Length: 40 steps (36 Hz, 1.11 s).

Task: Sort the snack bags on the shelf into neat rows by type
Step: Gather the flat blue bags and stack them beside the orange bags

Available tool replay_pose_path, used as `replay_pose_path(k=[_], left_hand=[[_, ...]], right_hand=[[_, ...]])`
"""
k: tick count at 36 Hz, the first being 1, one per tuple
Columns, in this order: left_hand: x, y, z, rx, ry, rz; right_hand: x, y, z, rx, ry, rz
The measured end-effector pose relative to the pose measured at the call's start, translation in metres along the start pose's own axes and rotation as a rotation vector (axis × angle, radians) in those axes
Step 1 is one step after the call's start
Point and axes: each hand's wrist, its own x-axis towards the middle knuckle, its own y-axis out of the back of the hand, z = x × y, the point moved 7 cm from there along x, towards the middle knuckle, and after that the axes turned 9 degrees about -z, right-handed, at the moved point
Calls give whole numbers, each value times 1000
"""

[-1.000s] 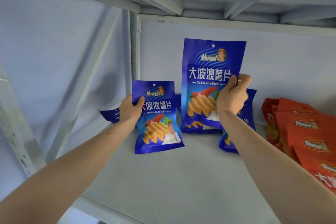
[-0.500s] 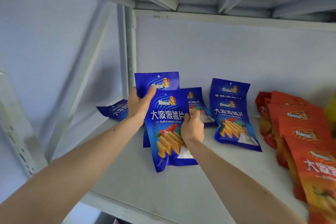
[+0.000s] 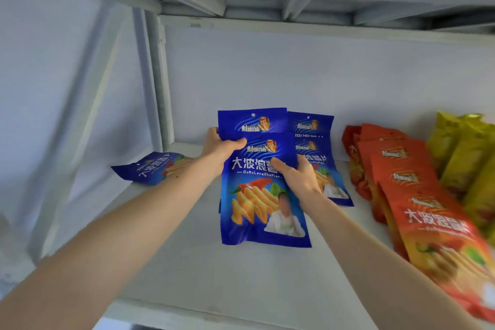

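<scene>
Both your hands clamp the same glossy blue foil snack bag (image 3: 257, 195) at centre frame: your left hand (image 3: 221, 151) curls over its upper left edge, thumb on the front, and your right hand (image 3: 297, 177) pinches its right edge, thumb across the printed lettering. That bag overlaps a second blue bag (image 3: 251, 120) just behind it, whose top shows above your left thumb. Right of these, touching, lies a short row of more blue bags (image 3: 314, 126). One stray blue bag (image 3: 154, 169) lies flat at left, apart. At right frame runs a row of orange-red snack bags (image 3: 417, 195), with yellow bags (image 3: 466, 153) beyond, all on the white metal shelf (image 3: 214, 276).
</scene>
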Motion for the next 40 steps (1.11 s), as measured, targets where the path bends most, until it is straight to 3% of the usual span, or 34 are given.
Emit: replay_pose_path(k=[3, 6, 11, 16, 20, 24, 27, 31, 35, 40], left_hand=[[3, -40, -15, 19, 25, -58], [-2, -79, -25, 213, -24, -92], [-11, -142, -39, 531, -154, -287], [-12, -160, -57, 729, -186, -233], [-12, -163, -67, 830, -201, -234], [-10, -167, -70, 838, -205, -203], [-7, -170, -69, 888, -172, -172], [-3, -169, -68, 1021, -75, -121], [-2, -173, -75, 806, 30, -243], [6, -177, -82, 868, 62, -278]], right_hand=[[-15, 39, 0, -125, 1, 109], [-30, 79, 8, -247, -53, 169], [-45, 124, 24, -375, -137, 218], [-55, 130, 38, -535, -235, 269], [-79, 111, 20, -924, -21, 381], [-105, 75, 19, -1204, 121, 206], [-118, 64, 35, -1223, 119, 80], [-120, 67, 52, -1239, 135, 59], [-115, 68, 62, -1190, 150, 85], [-106, 69, 69, -1138, 157, 111]])
